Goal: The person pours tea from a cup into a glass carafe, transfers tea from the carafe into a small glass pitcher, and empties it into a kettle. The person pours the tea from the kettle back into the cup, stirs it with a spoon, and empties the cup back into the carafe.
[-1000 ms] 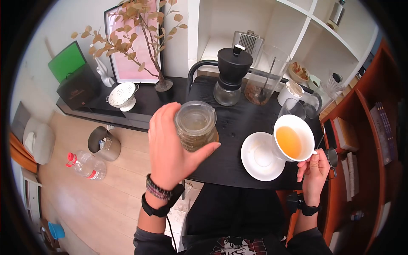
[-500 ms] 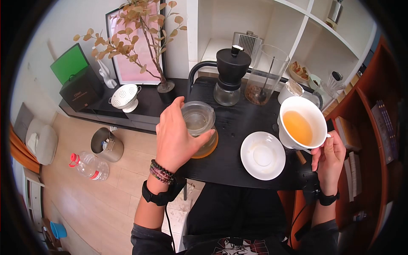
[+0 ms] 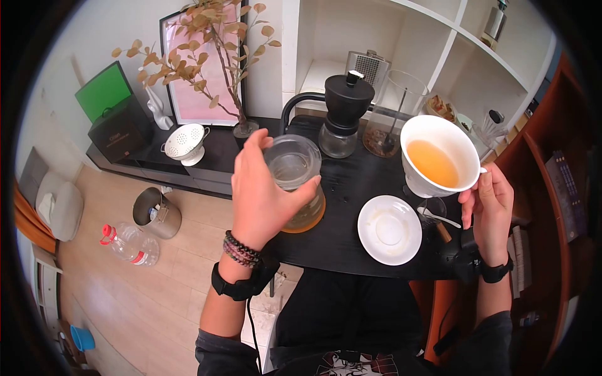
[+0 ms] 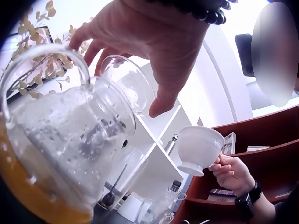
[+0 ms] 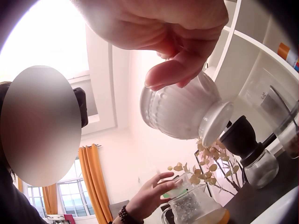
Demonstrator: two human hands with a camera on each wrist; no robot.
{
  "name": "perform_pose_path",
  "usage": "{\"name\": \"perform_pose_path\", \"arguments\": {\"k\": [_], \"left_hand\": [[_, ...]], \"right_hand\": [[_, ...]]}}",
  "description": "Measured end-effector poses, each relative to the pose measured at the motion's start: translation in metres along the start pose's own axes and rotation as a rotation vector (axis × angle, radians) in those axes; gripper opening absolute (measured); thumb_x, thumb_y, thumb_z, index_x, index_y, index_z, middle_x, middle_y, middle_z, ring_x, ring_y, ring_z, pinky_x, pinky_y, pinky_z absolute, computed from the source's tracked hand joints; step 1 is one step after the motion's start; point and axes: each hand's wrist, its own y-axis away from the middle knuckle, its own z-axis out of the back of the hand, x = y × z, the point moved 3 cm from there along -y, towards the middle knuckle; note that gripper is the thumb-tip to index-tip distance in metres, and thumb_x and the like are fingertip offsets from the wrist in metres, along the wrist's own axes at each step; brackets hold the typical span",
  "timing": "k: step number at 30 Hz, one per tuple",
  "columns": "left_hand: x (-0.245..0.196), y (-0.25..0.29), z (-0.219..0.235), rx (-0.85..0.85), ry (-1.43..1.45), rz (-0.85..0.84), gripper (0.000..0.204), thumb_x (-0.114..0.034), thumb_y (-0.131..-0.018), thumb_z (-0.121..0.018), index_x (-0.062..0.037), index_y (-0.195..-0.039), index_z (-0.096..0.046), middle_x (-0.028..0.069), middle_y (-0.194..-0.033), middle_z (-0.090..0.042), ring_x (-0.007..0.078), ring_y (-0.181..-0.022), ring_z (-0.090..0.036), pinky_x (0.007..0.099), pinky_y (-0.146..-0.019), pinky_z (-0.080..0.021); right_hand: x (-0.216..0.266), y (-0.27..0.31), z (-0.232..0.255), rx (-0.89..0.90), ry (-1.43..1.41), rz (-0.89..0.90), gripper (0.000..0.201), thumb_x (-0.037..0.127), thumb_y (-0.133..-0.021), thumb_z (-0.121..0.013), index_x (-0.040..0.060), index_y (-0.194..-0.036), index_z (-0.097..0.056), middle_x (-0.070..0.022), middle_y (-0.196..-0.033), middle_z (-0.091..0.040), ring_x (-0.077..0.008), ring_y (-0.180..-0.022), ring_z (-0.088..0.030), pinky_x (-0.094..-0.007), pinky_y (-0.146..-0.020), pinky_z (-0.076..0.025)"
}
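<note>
In the head view my left hand (image 3: pixel 266 194) holds a clear glass lid (image 3: pixel 293 161) between fingers and thumb, at the mouth of a glass teapot (image 3: pixel 307 216) with orange liquid low inside. The left wrist view shows the lid (image 4: pixel 128 84) tilted beside the teapot's rim. My right hand (image 3: pixel 492 216) pinches the handle of a white cup (image 3: pixel 414 172) of orange tea, raised off the table. Below it and to its left, a white saucer (image 3: pixel 389 250) lies bare on the table. Seen from the right wrist, the cup (image 5: pixel 180 107) has a ribbed side.
On the black table (image 3: pixel 338 257), a coffee grinder (image 3: pixel 347 103) and a tall glass (image 3: pixel 381 141) stand behind. A white spoon (image 3: pixel 439 217) lies right of the saucer. Left of the table are a low cabinet with a colander (image 3: pixel 185 143), a metal bin (image 3: pixel 164 220) and a plastic bottle (image 3: pixel 135 246).
The cup in my right hand has moved up and right, away from the saucer, uncovering the spoon. My left hand has shifted slightly forward with the lid, and more of the teapot's orange liquid shows.
</note>
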Motion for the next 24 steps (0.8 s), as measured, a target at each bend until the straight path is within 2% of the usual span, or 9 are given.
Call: {"name": "perform_pose_path", "arguments": {"k": [5, 10, 14, 24], "left_hand": [[-0.001, -0.004, 0.032, -0.100, 0.093, 0.031, 0.081, -0.024, -0.059, -0.080, 0.0022, -0.122, -0.037, 0.0163, -0.108, -0.052, 0.0303, -0.102, -0.049, 0.0380, -0.088, -0.040], [0.010, 0.006, 0.062, -0.148, -0.006, 0.074, 0.082, -0.021, -0.060, -0.079, 0.0007, -0.125, -0.035, 0.0175, -0.112, -0.050, 0.0299, -0.106, -0.049, 0.0384, -0.091, -0.039], [0.016, 0.018, 0.084, -0.156, -0.071, 0.147, 0.082, -0.019, -0.060, -0.078, -0.0009, -0.127, -0.034, 0.0172, -0.116, -0.049, 0.0291, -0.110, -0.047, 0.0381, -0.093, -0.038], [0.030, 0.056, 0.109, -0.154, -0.073, 0.203, 0.084, -0.016, -0.059, -0.078, -0.0014, -0.129, -0.033, 0.0161, -0.118, -0.046, 0.0283, -0.111, -0.045, 0.0381, -0.096, -0.036]], "right_hand": [[0.008, -0.018, -0.012, 0.057, 0.046, 0.021, 0.027, 0.025, -0.098, -0.039, 0.0049, -0.082, -0.047, -0.0058, -0.065, -0.057, -0.0067, -0.041, -0.049, -0.0171, -0.035, -0.037], [0.019, -0.036, -0.027, 0.134, 0.078, 0.028, 0.027, 0.024, -0.097, -0.039, 0.0051, -0.080, -0.047, -0.0050, -0.064, -0.057, -0.0062, -0.043, -0.051, -0.0169, -0.036, -0.039], [0.027, -0.050, -0.040, 0.216, 0.092, 0.019, 0.027, 0.024, -0.097, -0.040, 0.0051, -0.079, -0.047, -0.0047, -0.064, -0.056, -0.0063, -0.044, -0.052, -0.0169, -0.036, -0.039], [0.035, -0.068, -0.074, 0.311, 0.186, -0.003, 0.025, 0.022, -0.096, -0.042, 0.0036, -0.081, -0.050, -0.0031, -0.063, -0.055, -0.0065, -0.045, -0.054, -0.0173, -0.037, -0.041]]}}
